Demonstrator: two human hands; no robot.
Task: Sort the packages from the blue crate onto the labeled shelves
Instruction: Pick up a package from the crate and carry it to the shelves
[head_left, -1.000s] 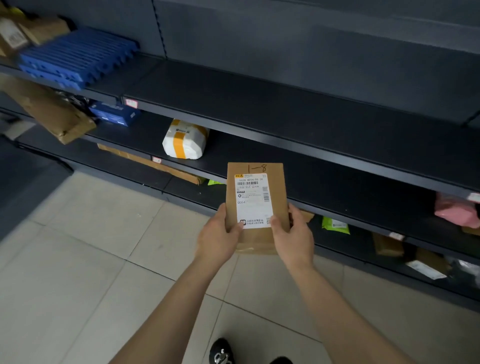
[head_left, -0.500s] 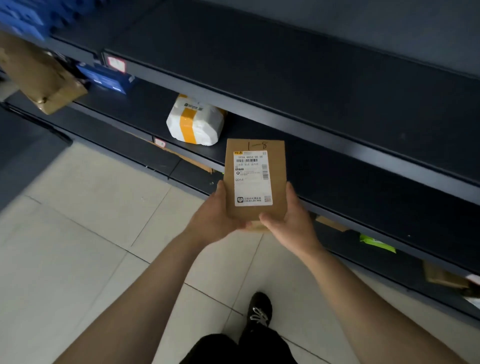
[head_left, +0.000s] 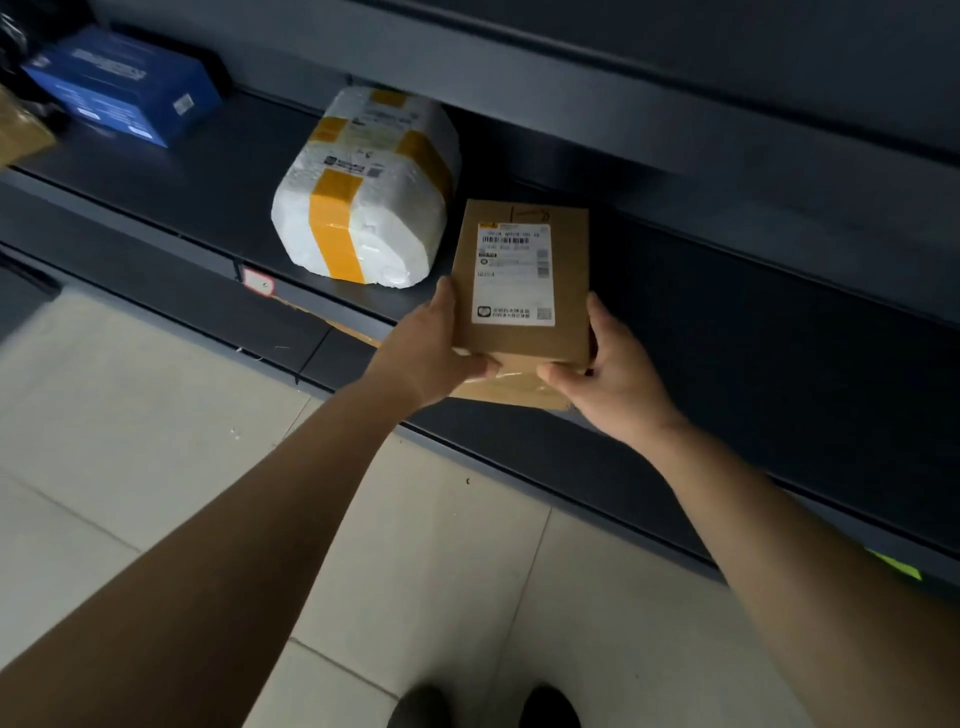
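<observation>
A flat brown cardboard box (head_left: 566, 270) with a white shipping label and a handwritten mark on top is held in both hands. My left hand (head_left: 434, 348) grips its left edge and near corner. My right hand (head_left: 615, 371) grips its right edge and near corner. The box hovers at the front of a dark metal shelf (head_left: 208, 182), its far end over the shelf surface, just right of a white foam parcel (head_left: 363, 192) bound with yellow tape. The blue crate is out of view.
A blue carton (head_left: 124, 85) lies at the shelf's far left. A small pink-edged label tag (head_left: 258, 283) sits on the shelf's front rail. A brown package (head_left: 21, 130) pokes in at the left edge. Below is a lower shelf, a green item (head_left: 896, 566), and tiled floor (head_left: 130, 441).
I have stepped in and bent lower toward the shelves. Both hands have carried the box forward and down, from out over the floor to the front edge of the shelf beside the white parcel.
</observation>
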